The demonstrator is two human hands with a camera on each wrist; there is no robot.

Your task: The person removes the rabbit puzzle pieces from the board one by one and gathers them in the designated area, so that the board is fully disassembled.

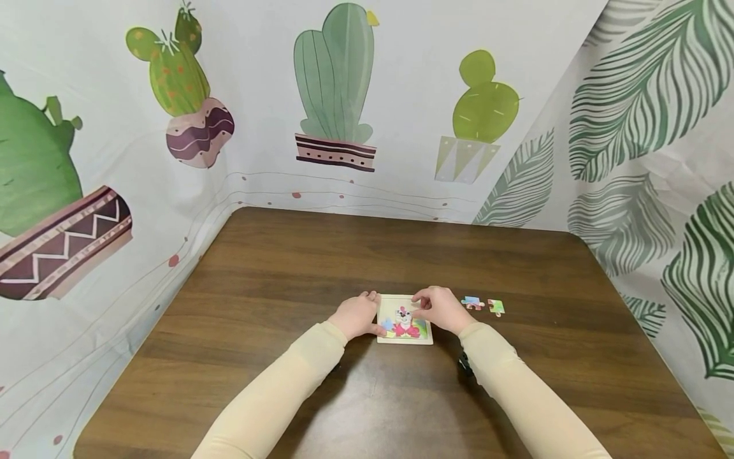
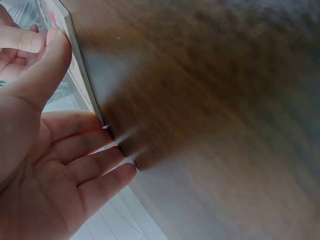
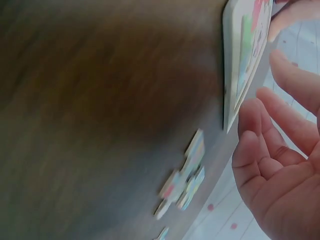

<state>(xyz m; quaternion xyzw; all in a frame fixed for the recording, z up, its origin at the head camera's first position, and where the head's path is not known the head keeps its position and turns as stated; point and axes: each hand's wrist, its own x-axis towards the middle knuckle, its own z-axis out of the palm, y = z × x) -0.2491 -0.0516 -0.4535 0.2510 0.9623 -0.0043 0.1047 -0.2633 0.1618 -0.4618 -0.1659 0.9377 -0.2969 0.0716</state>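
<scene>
A small jigsaw puzzle board (image 1: 404, 341) with a pale raised border lies on the table. Assembled pieces (image 1: 404, 324) in its lower part show a pink-and-white cartoon animal; bare backing shows above. My left hand (image 1: 354, 317) rests at the board's left edge, its thumb on the border and its fingers straight along the side in the left wrist view. Over the board's right part is my right hand (image 1: 443, 308). In the right wrist view its thumb and index finger stand apart, other fingers loosely bent, with no piece visible between them.
To the right of the board lie loose jigsaw pieces, a blue-and-pink one (image 1: 473, 302) and a green-and-red one (image 1: 496, 306). The brown wooden table (image 1: 287, 268) meets a cactus-and-leaf-printed cloth (image 1: 413, 191) at its back and sides.
</scene>
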